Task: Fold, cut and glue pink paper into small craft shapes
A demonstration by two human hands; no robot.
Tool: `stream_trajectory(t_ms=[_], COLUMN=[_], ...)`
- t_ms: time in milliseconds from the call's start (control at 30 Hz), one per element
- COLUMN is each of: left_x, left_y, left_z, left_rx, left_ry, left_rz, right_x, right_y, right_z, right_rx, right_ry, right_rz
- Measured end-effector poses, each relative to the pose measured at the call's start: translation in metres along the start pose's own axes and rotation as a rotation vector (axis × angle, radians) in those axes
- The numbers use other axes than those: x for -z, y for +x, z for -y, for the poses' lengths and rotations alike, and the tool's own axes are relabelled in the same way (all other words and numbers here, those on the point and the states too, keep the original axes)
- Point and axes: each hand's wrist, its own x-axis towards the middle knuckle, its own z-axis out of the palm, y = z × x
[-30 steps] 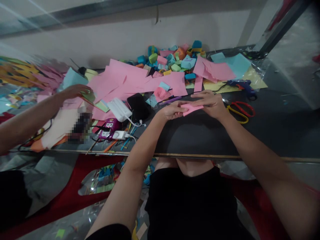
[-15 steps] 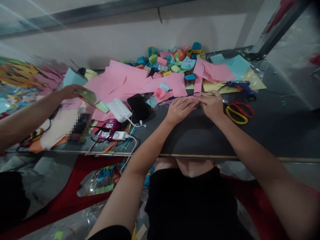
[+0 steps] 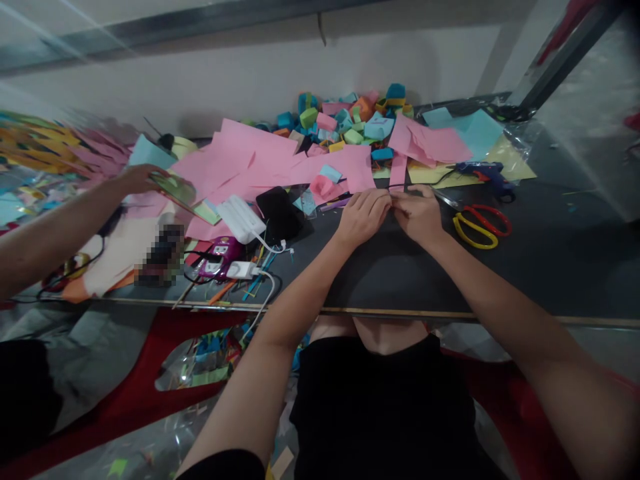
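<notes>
My left hand point(image 3: 366, 215) and my right hand point(image 3: 417, 212) meet fingertip to fingertip just above the dark table. Both have their fingers closed around a small piece of pink paper, mostly hidden by the fingers. Right behind them, a pink paper strip point(image 3: 398, 173) hangs down from the pile. Beside my right hand lies a pair of scissors point(image 3: 476, 239) with one red and one yellow handle. A curled pink paper piece point(image 3: 326, 191) rests to the left of my left hand.
Folded coloured paper pieces point(image 3: 353, 123) are heaped against the wall. Pink sheets point(image 3: 240, 157) spread leftward. A blue glue gun point(image 3: 493, 177) lies at right. Left of me are a black phone point(image 3: 277, 210), a white power bank point(image 3: 241, 219) and a purple power strip point(image 3: 220, 257). Another person's hand point(image 3: 143, 179) holds green paper.
My fingertips have drawn closer together, and less of the pink paper shows between them. The view has shifted slightly. The other person's hand stays about where it was.
</notes>
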Motion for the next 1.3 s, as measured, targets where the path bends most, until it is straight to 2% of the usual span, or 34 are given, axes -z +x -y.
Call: stream_trajectory(t_ms=[100, 233, 400, 500, 600, 800, 900, 1033, 1300], left_x=[-0.002, -0.007, -0.01, -0.008, -0.005, -0.002, -0.001, -0.003, -0.006], left_y=[0.0, -0.007, -0.011, -0.008, -0.006, -0.002, -0.003, -0.005, -0.008], left_z=[0.006, 0.015, 0.013, 0.01, 0.012, 0.015, 0.012, 0.008, 0.001], left_rx=[0.03, 0.125, 0.334, 0.443, 0.48, 0.457, 0.432, 0.329, 0.274], left_ry=[0.008, -0.025, -0.284, -0.449, -0.518, -0.641, -0.549, -0.396, -0.334], left_rz=[0.039, 0.073, -0.013, 0.033, 0.1, 0.166, 0.155, 0.165, 0.133], right_x=[0.001, 0.006, 0.009, 0.006, 0.004, 0.003, 0.001, -0.001, -0.008], right_y=[0.0, 0.003, 0.01, 0.01, 0.007, 0.005, 0.006, 0.009, 0.007], right_z=[0.004, 0.012, 0.01, 0.003, -0.001, -0.001, -0.002, -0.004, -0.001], right_rx=[-0.066, -0.288, -0.515, -0.559, -0.578, -0.568, -0.553, -0.465, -0.383], right_ry=[0.075, 0.293, 0.621, 0.685, 0.678, 0.652, 0.704, 0.756, 0.733], right_rz=[-0.055, -0.064, -0.058, -0.056, -0.013, 0.092, 0.117, 0.016, 0.021])
